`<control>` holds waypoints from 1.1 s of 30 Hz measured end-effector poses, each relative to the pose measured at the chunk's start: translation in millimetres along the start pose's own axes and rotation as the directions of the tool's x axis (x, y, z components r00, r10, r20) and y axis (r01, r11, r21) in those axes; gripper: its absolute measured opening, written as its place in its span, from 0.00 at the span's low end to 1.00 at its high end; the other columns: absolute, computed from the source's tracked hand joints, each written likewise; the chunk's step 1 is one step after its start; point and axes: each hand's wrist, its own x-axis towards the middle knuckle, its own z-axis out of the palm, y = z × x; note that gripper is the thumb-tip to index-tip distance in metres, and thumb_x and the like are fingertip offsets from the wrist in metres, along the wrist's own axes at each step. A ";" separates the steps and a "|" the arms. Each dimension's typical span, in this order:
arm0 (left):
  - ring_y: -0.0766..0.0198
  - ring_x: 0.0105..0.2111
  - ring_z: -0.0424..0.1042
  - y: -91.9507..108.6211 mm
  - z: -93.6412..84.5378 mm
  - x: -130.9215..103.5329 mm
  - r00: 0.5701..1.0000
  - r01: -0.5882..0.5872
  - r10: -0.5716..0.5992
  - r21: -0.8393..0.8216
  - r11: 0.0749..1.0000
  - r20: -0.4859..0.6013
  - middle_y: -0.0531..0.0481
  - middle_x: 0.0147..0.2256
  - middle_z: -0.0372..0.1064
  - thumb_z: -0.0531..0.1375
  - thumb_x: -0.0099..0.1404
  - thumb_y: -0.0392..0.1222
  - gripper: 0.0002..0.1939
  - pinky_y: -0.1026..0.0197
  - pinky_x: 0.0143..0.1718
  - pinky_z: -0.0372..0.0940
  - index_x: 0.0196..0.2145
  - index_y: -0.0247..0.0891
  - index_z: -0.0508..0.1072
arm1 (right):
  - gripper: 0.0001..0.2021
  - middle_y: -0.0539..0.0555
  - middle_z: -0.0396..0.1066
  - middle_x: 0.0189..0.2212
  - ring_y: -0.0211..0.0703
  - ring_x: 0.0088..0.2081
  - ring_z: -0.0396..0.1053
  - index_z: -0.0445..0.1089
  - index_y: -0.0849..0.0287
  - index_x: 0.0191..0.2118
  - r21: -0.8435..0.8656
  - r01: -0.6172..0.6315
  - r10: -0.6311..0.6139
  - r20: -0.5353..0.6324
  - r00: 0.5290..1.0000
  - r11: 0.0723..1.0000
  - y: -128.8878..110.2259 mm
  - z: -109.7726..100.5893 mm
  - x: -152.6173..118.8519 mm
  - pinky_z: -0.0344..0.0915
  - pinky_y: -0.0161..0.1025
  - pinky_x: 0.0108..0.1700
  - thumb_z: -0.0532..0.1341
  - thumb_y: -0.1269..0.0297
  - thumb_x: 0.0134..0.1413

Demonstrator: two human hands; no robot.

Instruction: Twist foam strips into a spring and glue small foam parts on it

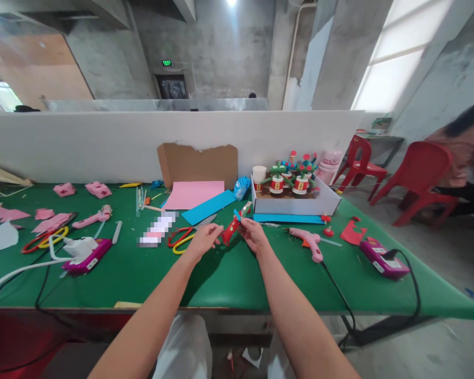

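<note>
A small red craft piece (230,231) with a blue strip on its upper end is held just above the green table. My right hand (254,235) is closed, its fingertips pinching this piece from the right. My left hand (204,241) is closed too, thumb and fingertips pressed together at the piece's left side; whatever they pinch is too small to make out. Scissors with red and yellow handles (181,247) lie beside my left hand, partly hidden by it. To the right of my right hand rests a pink hot glue gun (308,243).
Behind my hands lie blue sheet (208,207) and pink sheet (193,196). A white box (319,204) holds several frog-like craft figures. Purple power strips (385,259) with cables stand at both sides. Another glue gun (97,216) lies left. A person sits far right.
</note>
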 end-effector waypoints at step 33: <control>0.69 0.24 0.58 11.7 -12.3 -88.7 0.727 -0.354 0.126 0.210 0.911 0.675 0.56 0.22 0.60 0.52 0.64 0.47 0.15 0.67 0.28 0.54 0.23 0.38 0.61 | 0.05 0.48 0.78 0.26 0.35 0.29 0.73 0.75 0.58 0.25 0.056 -0.009 0.015 -0.099 0.995 0.998 5.8 -5.0 6.5 0.69 0.34 0.38 0.71 0.69 0.37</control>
